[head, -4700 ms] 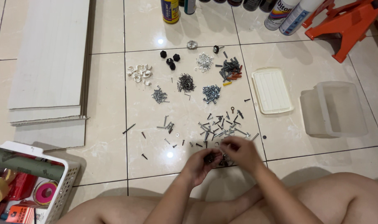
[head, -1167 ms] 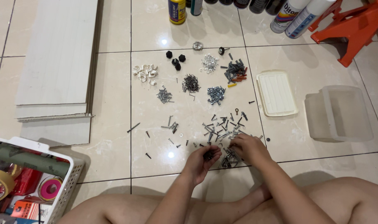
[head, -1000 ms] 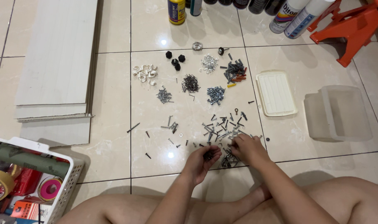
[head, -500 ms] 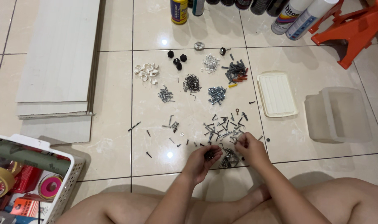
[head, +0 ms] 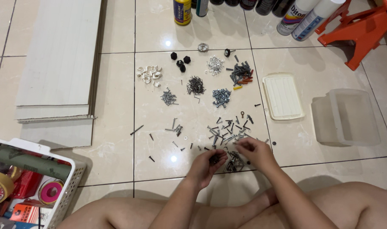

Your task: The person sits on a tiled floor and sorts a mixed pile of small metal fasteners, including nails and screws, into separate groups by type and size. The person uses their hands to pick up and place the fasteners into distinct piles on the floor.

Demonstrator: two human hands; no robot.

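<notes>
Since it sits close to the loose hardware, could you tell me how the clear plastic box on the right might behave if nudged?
The clear plastic box looks thin-walled and empty, so probably light. On the glossy tile floor it would likely slide rather than tip.

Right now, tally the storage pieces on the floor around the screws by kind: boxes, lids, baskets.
Clear plastic box: 1
Cream ribbed plastic lid: 1
White slotted plastic basket: 1
Total: 3
</notes>
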